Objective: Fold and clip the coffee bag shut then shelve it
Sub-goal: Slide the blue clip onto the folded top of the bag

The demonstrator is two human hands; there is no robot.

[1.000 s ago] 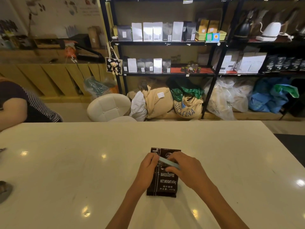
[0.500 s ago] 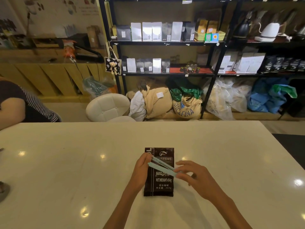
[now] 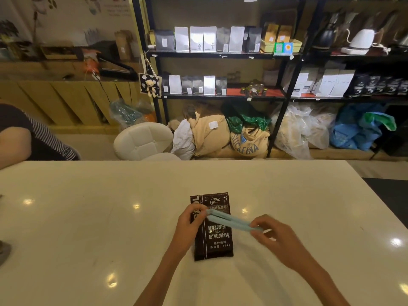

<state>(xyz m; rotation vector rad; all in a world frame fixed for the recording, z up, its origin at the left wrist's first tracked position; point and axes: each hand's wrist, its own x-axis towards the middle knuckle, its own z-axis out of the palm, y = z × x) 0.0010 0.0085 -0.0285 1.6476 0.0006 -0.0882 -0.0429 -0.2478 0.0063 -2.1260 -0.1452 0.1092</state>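
A dark brown coffee bag [image 3: 217,237] with white lettering lies flat on the white table [image 3: 88,228], its top end pointing away from me. A long light-blue clip [image 3: 229,220] stretches across the bag, its two bars apart. My left hand [image 3: 189,226] pinches the clip's left end over the bag's left edge. My right hand [image 3: 278,239] holds the clip's right end, off to the right of the bag. Black shelves [image 3: 220,55] with rows of bags stand behind the table.
Another person's arm [image 3: 19,138] rests at the table's far left edge. A white padded stool [image 3: 143,140] stands beyond the table. Sacks [image 3: 220,133] and plastic bags lie on the floor under the shelves.
The clip has come open and my right hand has drawn its end out to the right, away from the bag. The bag's upper part now lies uncovered.
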